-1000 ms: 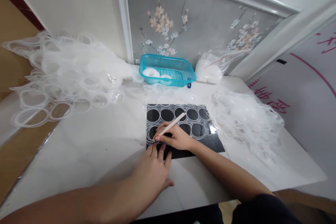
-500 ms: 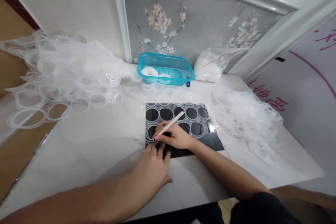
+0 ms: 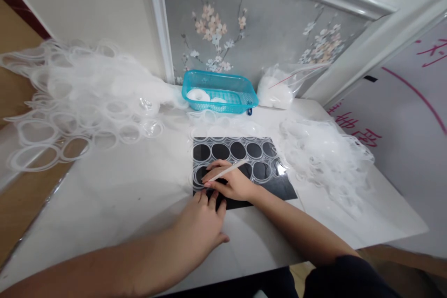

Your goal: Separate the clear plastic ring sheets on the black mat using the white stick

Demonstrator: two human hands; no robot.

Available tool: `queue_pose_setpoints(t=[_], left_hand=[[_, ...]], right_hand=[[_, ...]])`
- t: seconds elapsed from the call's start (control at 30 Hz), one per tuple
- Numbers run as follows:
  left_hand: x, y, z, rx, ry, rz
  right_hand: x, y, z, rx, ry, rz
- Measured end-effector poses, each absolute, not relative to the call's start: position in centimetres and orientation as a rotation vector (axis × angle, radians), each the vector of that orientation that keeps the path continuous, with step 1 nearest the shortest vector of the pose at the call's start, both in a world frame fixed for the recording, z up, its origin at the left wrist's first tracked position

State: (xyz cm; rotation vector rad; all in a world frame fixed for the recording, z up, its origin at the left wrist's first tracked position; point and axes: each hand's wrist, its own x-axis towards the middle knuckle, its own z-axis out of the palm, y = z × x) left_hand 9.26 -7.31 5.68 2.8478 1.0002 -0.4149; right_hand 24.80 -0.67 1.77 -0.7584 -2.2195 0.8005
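Right hand [image 3: 234,185], centre of frame, is pinching a thin pale stick [image 3: 226,171] pen-fashion; the tip is pointing left and resting at the rim of a ring cut in the clear film sheet [image 3: 260,164]. Left hand [image 3: 204,226], just below it, is lying flat with fingers spread and nothing gripped, fingertips pressing the near edge of the black mat [image 3: 279,187]. The two hands are almost touching.

The film sheet is lying on the black mat at the middle of the white desk [image 3: 115,195]; two rows of round openings are showing dark through it.

Judgement: the stick seems to be working at a ring's edge. Doing it well probably means keeping the stick at a low angle, staying on the cut line, and holding the left palm firm so sheet and mat are not sliding.

Further out: a heap of film scrap [image 3: 324,158] is sitting to the right, a larger heap [image 3: 80,98] at the upper left. A blue basket [image 3: 244,91] with white rings inside is standing at the back, a plastic bag [image 3: 277,91] just beside it.
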Motion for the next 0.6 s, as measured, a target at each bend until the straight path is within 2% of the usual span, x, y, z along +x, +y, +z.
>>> queue_pose_setpoints(t=[0.27, 0.33, 0.4, 0.5, 0.6], left_hand=[[8.4, -6.7, 6.5, 2.827, 0.9, -0.245], [8.5, -6.4, 7.0, 2.812, 0.848, -0.283], [8.6, -6.2, 7.4, 2.786, 0.832, -0.348], [8.8, -6.0, 7.5, 2.764, 0.845, -0.371], [8.6, -5.9, 7.5, 2.764, 0.826, -0.333]], right_hand=[[25.4, -0.3, 1.2, -0.552, -2.511, 0.249], [26.2, 2.7, 2.7, -0.707, -2.33, 0.093], [27.2, 6.4, 4.8, -1.051, -1.805, -0.002], [28.3, 9.8, 7.2, -1.228, -1.321, 0.161], [28.8, 8.1, 7.1, -1.201, -1.469, 0.428]])
